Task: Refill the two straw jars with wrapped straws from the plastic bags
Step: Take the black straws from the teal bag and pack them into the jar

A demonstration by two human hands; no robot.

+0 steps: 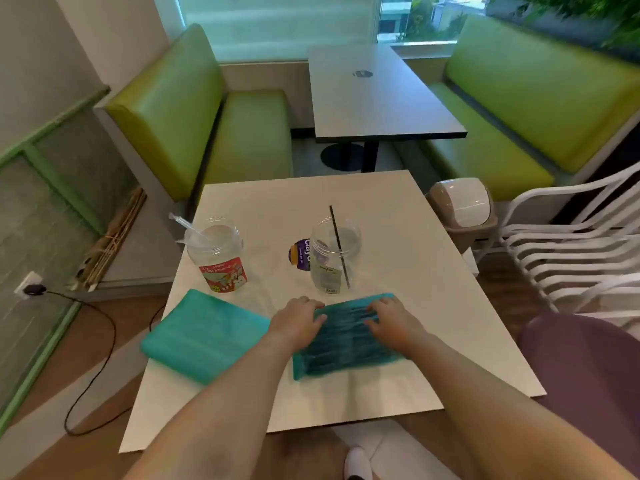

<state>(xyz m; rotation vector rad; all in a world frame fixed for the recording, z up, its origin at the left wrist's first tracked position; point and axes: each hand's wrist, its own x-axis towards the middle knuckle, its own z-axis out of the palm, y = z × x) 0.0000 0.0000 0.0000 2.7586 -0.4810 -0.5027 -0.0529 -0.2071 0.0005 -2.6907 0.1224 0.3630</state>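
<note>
Two clear plastic jars stand on the white table [398, 237]. The left jar [218, 254] has a red label and holds one clear wrapped straw. The right jar [334, 256] has a purple label and holds one black straw. Two teal plastic bags of straws lie in front of them. The left bag [204, 336] lies untouched near the table's left edge. My left hand [296, 323] and my right hand [393, 320] both rest on the far end of the right bag [346, 337], fingers curled onto its top edge. Whether they pinch the plastic is unclear.
A beige swing-lid bin [464, 206] stands beyond the table's right corner. Stacked white chairs [571, 244] and a purple seat [588, 368] are on the right. Green benches and a grey table [374, 95] lie ahead. A black cable [100, 358] runs across the floor at left.
</note>
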